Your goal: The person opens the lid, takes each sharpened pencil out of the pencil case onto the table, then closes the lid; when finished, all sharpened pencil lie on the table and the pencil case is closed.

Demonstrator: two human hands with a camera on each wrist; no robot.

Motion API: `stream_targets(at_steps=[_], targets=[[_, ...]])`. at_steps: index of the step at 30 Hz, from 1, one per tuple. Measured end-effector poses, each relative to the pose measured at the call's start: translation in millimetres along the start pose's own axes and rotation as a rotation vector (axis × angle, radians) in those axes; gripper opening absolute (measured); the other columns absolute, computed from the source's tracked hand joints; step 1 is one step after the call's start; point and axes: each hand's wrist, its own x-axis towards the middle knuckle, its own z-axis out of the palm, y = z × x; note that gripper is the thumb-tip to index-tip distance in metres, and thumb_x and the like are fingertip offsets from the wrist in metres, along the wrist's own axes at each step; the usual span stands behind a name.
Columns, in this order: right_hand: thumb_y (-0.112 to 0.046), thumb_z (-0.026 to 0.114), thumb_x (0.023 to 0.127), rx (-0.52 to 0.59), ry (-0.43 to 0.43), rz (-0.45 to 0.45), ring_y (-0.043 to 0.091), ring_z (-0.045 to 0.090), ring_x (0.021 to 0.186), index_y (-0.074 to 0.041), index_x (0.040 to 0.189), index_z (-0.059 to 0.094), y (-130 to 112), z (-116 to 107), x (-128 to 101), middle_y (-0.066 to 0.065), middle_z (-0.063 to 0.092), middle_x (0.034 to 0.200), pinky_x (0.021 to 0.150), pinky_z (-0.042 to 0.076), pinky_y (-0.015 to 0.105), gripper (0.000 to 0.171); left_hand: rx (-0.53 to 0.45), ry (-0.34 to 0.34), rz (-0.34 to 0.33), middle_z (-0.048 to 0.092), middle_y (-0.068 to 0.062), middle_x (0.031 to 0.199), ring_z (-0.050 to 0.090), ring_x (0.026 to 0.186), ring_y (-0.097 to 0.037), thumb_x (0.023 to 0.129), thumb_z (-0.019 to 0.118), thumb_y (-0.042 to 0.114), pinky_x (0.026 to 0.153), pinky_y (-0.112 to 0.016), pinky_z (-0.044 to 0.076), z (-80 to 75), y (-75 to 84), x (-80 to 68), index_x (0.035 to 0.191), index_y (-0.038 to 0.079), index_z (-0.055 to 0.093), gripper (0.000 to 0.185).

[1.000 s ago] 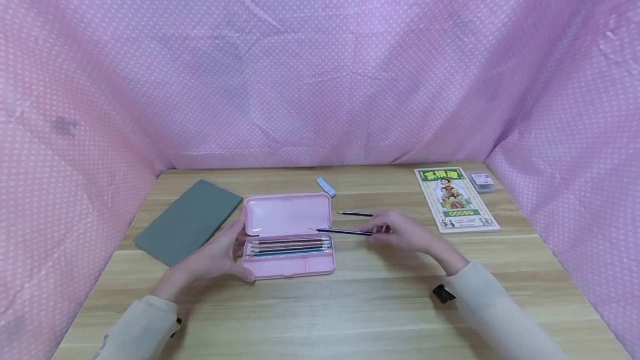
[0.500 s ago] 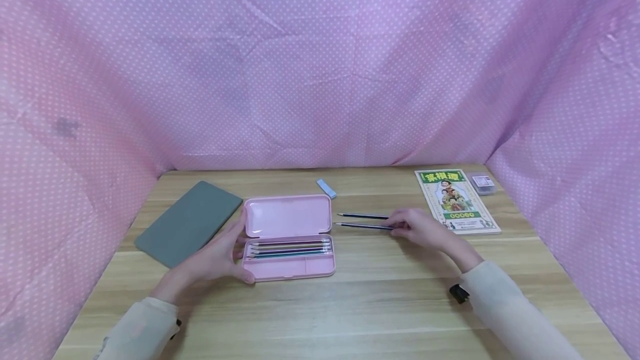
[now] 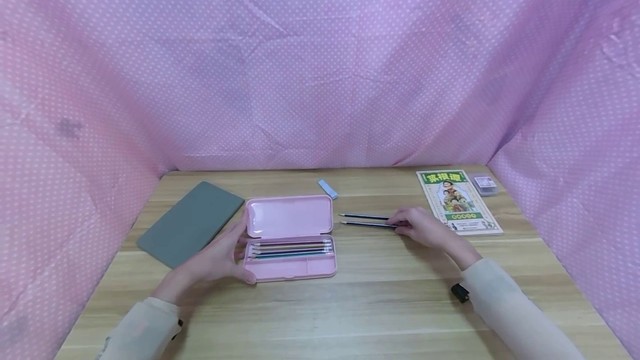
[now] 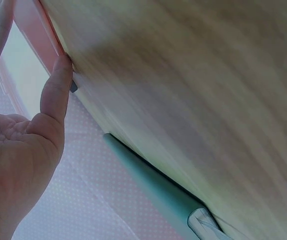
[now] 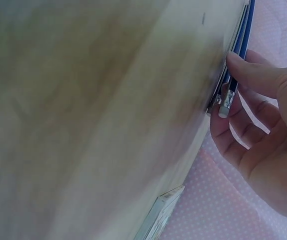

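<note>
From the head view, the left hand (image 3: 220, 257) rests with straight fingers against the left end of the open pink pencil case (image 3: 290, 236), steadying it on the wooden surface (image 3: 350, 304). About four pencils lie side by side in its lower tray. To the right of the case, two dark pencils (image 3: 364, 220) lie parallel and just apart; the right hand (image 3: 424, 226) has its fingertips on their eraser ends, and the nearer one seems lightly pinched. I also count one grey pad (image 3: 192, 222), one small blue eraser (image 3: 327, 188), one booklet (image 3: 458, 201) and one small clear box (image 3: 484, 183).

The left wrist view shows the thumb (image 4: 57, 90) pressed flat on the case's pink edge, the palm open.

In the right wrist view, a finger (image 5: 253, 75) lies over the blue pencils beside an eraser tip (image 5: 225, 104); the grip looks loose.

With so light a hold, a pencil could roll away or nudge its neighbour. A sideways knock might also slide the case if the left hand eases.
</note>
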Motion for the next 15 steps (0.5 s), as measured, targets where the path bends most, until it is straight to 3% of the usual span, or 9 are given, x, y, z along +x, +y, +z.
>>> stream_targets(at_steps=[15], targets=[[0.005,0.078,0.083,-0.057,-0.006,-0.013,0.016,0.067,0.085,-0.011,0.106,0.080,-0.1,0.1,4.0,0.001,0.071,0.096,0.072,0.057,0.036,0.028,-0.023,0.008,0.005,0.026,-0.017,0.154,0.049,0.131,-0.037,0.062,0.098,0.016,0.108,-0.043,0.047,1.1,-1.5,-1.0,0.161,0.020,-0.017,0.152]])
